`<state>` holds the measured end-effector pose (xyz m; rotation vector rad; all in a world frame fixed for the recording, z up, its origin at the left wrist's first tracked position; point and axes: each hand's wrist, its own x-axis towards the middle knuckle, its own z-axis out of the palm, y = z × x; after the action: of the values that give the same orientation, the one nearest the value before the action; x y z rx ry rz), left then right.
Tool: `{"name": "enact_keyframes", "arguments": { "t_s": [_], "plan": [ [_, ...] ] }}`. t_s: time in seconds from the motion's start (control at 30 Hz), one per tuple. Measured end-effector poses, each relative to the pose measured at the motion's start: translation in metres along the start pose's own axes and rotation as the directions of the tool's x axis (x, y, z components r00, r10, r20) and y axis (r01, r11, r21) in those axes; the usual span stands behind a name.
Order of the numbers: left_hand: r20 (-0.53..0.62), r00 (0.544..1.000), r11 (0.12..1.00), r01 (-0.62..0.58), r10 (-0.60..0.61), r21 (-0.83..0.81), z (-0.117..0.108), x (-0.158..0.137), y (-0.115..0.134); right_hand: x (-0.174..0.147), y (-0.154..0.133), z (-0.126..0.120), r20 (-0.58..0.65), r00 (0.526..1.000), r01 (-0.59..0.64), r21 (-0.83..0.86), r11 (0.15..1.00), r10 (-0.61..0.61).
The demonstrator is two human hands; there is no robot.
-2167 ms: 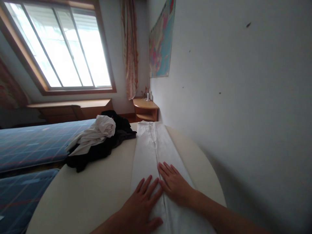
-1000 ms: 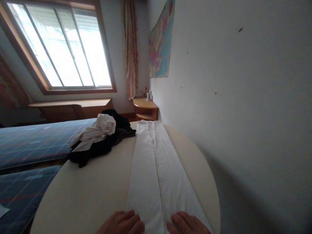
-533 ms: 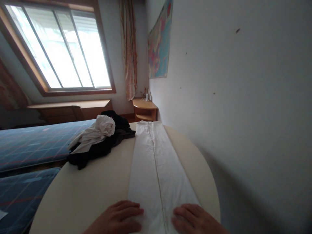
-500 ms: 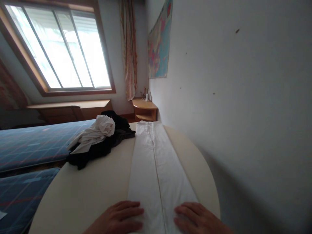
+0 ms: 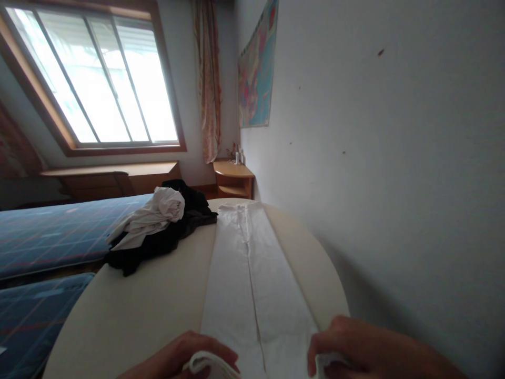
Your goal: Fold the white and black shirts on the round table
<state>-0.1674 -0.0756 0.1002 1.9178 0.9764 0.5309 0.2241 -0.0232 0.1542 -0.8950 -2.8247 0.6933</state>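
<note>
A pair of white trousers (image 5: 231, 279) lies lengthwise on the round cream table (image 5: 158, 310), its waist at the far edge and its two legs side by side toward me. At the bottom of the view, my left hand (image 5: 189, 353) is closed on the left leg, where a fold of white cloth curls up between thumb and fingers. My right hand (image 5: 343, 347) grips the right leg's outer edge the same way, with a bit of cloth lifted under the fingers. The near ends of the legs are out of view.
A heap of black clothes (image 5: 158, 245) with a crumpled light shirt-like garment (image 5: 168, 205) on top sits at the table's left edge. Blue plaid mattresses (image 5: 59, 226) lie to the left. A white wall (image 5: 394, 184) stands on the right, a wooden corner shelf (image 5: 232, 169) beyond.
Both hands have gone from lying flat on the trouser legs to gripping their edges. The right hand has moved outward to the right. The trousers have slid slightly toward me.
</note>
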Motion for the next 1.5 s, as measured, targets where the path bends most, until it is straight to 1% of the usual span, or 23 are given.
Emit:
{"name": "enact_keyframes", "arguments": {
  "t_s": [0.07,0.1,0.17,0.2,0.27,0.3,0.37,0.43,0.53,0.63,0.73,0.8,0.83,0.93,1.0,1.07,1.17,1.23,1.27,1.3,1.37,1.43,1.5],
  "plan": [
    [-0.138,0.988,0.991,0.048,-0.065,-0.127,-0.008,0.01,0.001,0.017,0.007,-0.026,0.006,0.999,-0.038,0.043,0.998,0.037],
    [-0.219,0.971,0.978,0.047,-0.092,-0.204,-0.013,0.019,0.0,0.028,0.014,-0.038,-0.024,0.998,-0.058,0.064,0.996,0.059],
    [-0.377,0.911,0.929,0.02,-0.169,-0.368,-0.026,0.043,-0.004,0.051,0.033,-0.059,-0.107,0.989,-0.086,0.114,0.99,0.098],
    [-0.458,0.865,0.892,-0.03,-0.203,-0.451,-0.034,0.056,-0.007,0.064,0.044,-0.067,-0.137,0.984,-0.092,0.149,0.984,0.113],
    [-0.515,0.806,0.793,-0.097,-0.292,-0.601,-0.05,0.083,-0.013,0.091,0.064,-0.081,-0.149,0.981,-0.085,0.225,0.971,0.121],
    [-0.539,0.784,0.752,-0.146,-0.309,-0.643,-0.058,0.096,-0.016,0.104,0.074,-0.087,-0.165,0.979,-0.072,0.253,0.965,0.117],
    [-0.575,0.742,0.692,-0.214,-0.343,-0.689,-0.071,0.12,-0.022,0.131,0.093,-0.095,-0.171,0.98,-0.057,0.274,0.96,0.107],
    [-0.586,0.722,0.659,-0.244,-0.367,-0.712,-0.082,0.142,-0.031,0.156,0.11,-0.099,-0.195,0.976,-0.043,0.28,0.959,0.1],
    [-0.564,0.736,0.645,-0.23,-0.374,-0.729,-0.093,0.167,-0.048,0.187,0.135,-0.093,-0.2,0.974,-0.049,0.292,0.955,0.111],
    [-0.537,0.754,0.662,-0.185,-0.379,-0.727,-0.099,0.181,-0.066,0.207,0.156,-0.075,-0.196,0.967,-0.094,0.313,0.945,0.161],
    [-0.499,0.778,0.669,-0.141,-0.381,-0.73,-0.099,0.187,-0.076,0.217,0.17,-0.054,-0.098,0.969,-0.192,0.277,0.942,0.226],
    [-0.476,0.798,0.669,-0.127,-0.37,-0.732,-0.097,0.187,-0.076,0.219,0.173,-0.044,-0.044,0.966,-0.243,0.183,0.953,0.255],
    [-0.466,0.808,0.665,-0.128,-0.36,-0.736,-0.096,0.187,-0.075,0.221,0.172,-0.041,-0.042,0.963,-0.26,0.114,0.959,0.266],
    [-0.404,0.862,0.631,-0.134,-0.306,-0.764,-0.091,0.186,-0.066,0.226,0.164,-0.037,-0.113,0.952,-0.297,-0.109,0.949,0.285],
    [-0.353,0.899,0.609,-0.132,-0.258,-0.782,-0.088,0.186,-0.06,0.232,0.158,-0.036,-0.157,0.952,-0.289,-0.189,0.939,0.262],
    [-0.314,0.924,0.604,-0.126,-0.217,-0.787,-0.086,0.185,-0.055,0.238,0.153,-0.034,-0.166,0.961,-0.247,-0.164,0.955,0.22],
    [-0.261,0.947,0.614,-0.095,-0.186,-0.784,-0.088,0.186,-0.051,0.246,0.15,-0.032,-0.133,0.977,-0.174,-0.033,0.984,0.168],
    [-0.261,0.941,0.642,-0.065,-0.215,-0.764,-0.092,0.189,-0.051,0.25,0.15,-0.033,-0.131,0.984,-0.113,0.092,0.989,0.124],
    [-0.297,0.921,0.676,-0.051,-0.254,-0.735,-0.094,0.192,-0.053,0.252,0.15,-0.033,-0.138,0.985,-0.082,0.163,0.983,0.104],
    [-0.354,0.887,0.716,-0.038,-0.297,-0.697,-0.097,0.195,-0.056,0.253,0.15,-0.034,-0.15,0.984,-0.056,0.231,0.971,0.092],
    [-0.489,0.789,0.791,-0.005,-0.373,-0.611,-0.103,0.203,-0.065,0.256,0.151,-0.035,-0.175,0.98,-0.034,0.314,0.949,0.093],
    [-0.587,0.698,0.839,0.035,-0.41,-0.543,-0.109,0.21,-0.076,0.259,0.152,-0.033,-0.215,0.969,-0.064,0.259,0.964,0.122],
    [-0.663,0.627,0.878,0.072,-0.41,-0.474,-0.111,0.214,-0.085,0.258,0.151,-0.028,-0.29,0.948,-0.108,0.09,0.99,0.13]
  ]
}}
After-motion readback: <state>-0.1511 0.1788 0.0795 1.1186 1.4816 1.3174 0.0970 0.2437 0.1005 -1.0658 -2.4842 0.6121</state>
